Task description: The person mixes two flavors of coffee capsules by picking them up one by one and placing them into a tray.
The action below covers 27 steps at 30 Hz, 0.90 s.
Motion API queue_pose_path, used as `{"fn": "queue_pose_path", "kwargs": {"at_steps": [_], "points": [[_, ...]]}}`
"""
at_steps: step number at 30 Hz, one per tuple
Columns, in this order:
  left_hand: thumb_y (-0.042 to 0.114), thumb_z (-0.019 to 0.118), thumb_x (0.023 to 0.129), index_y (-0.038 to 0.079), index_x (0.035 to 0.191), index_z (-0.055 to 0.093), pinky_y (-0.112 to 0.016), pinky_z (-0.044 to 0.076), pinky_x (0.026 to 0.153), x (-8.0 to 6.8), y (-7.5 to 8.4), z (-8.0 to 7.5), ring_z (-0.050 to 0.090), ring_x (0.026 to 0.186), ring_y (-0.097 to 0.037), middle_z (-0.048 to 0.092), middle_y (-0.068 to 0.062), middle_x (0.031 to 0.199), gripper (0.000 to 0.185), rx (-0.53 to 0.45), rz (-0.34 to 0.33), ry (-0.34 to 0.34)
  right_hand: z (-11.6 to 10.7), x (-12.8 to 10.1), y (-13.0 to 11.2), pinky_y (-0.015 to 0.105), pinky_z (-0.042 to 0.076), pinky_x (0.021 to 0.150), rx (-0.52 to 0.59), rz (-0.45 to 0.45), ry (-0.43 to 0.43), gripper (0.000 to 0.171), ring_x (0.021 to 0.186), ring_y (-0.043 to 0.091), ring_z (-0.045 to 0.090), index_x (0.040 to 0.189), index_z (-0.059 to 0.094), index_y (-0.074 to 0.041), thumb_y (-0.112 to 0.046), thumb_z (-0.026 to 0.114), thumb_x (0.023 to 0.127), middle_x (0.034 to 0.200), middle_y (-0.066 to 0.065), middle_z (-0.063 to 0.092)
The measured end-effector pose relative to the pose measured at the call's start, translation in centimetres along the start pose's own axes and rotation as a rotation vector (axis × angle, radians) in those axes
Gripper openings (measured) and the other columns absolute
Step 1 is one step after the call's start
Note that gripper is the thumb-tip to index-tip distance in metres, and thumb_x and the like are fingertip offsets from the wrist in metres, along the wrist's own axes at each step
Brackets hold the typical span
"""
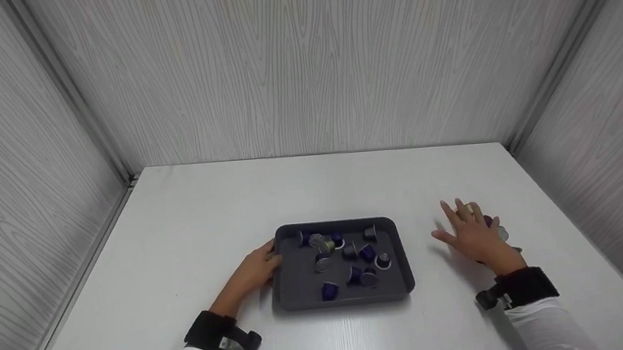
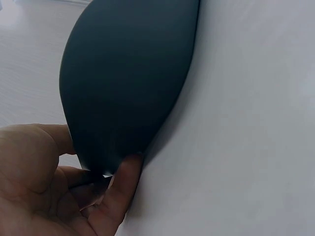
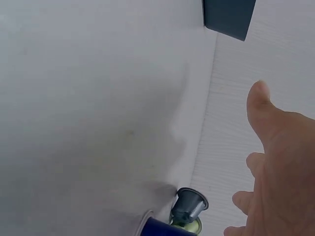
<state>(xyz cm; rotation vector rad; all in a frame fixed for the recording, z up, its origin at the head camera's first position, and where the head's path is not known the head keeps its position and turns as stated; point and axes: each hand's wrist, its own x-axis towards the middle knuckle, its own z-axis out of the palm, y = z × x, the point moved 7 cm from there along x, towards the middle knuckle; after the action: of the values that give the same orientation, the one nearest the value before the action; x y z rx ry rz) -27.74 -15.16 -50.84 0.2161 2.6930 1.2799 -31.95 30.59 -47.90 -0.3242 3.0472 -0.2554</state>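
In the head view, a dark grey tray (image 1: pixel 299 289) stands on the white table with several coffee capsules inside, among them a dark blue capsule (image 1: pixel 330 291) and a green-gold capsule (image 1: pixel 327 246). My left hand (image 1: pixel 255 270) grips the tray's left side; the left wrist view shows the left fingers (image 2: pixel 125 184) at the tray wall (image 2: pixel 128 73). Off to the tray's right, my right hand (image 1: pixel 475 238) is spread above loose capsules and partly hides them. The right wrist view shows a dark grey capsule (image 3: pixel 189 204) and a blue capsule (image 3: pixel 165 228) below that hand.
Pale wood-grain panels stand at the back (image 1: pixel 302 68), left (image 1: pixel 17 167) and right (image 1: pixel 612 132) of the white table (image 1: pixel 213 206). A silver capsule (image 1: pixel 503 233) lies on the table beside my right hand. The tray's corner (image 3: pixel 229 17) shows in the right wrist view.
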Motion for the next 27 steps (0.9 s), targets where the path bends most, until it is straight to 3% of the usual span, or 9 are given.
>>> {"fn": "queue_pose_path", "kwargs": {"at_steps": [9, 17, 27], "points": [[0.021, 0.049, 0.101, 0.007, 0.152, 0.036, -0.045, 0.047, 0.091, 0.1, -0.1, 0.1, 0.056, 0.111, -0.028, 0.048, -0.019, 0.144, 0.055, -0.017, -0.013, -0.006, 0.6, 0.0, 2.3, 0.082, 0.001, 0.095, 0.039, 0.084, -0.048, 0.092, 0.139, 0.058, 0.000, 0.157, 0.012, -0.010, -0.074, 0.028, 0.093, 0.158, 0.029, 0.006], [0.022, 0.048, 0.099, 0.008, 0.152, 0.036, -0.048, 0.038, 0.103, 0.2, -0.3, 0.3, 0.051, 0.123, -0.029, 0.047, -0.017, 0.145, 0.056, -0.004, -0.040, -0.016, 0.0, -0.6, 2.7, 0.081, -0.004, 0.094, 0.085, 0.144, -0.054, 0.098, 0.138, 0.058, -0.001, 0.157, 0.011, -0.006, -0.076, 0.030, 0.091, 0.157, 0.031, 0.007], [0.023, 0.049, 0.100, 0.008, 0.152, 0.036, -0.046, 0.044, 0.096, 0.2, -0.3, 0.2, 0.056, 0.113, -0.027, 0.049, -0.017, 0.144, 0.056, -0.023, -0.020, -0.007, -0.9, -1.4, 3.1, 0.083, -0.006, 0.092, 0.083, 0.178, -0.018, 0.098, 0.136, 0.061, -0.002, 0.155, 0.017, -0.005, -0.075, 0.035, 0.090, 0.154, 0.035, 0.009]]}}
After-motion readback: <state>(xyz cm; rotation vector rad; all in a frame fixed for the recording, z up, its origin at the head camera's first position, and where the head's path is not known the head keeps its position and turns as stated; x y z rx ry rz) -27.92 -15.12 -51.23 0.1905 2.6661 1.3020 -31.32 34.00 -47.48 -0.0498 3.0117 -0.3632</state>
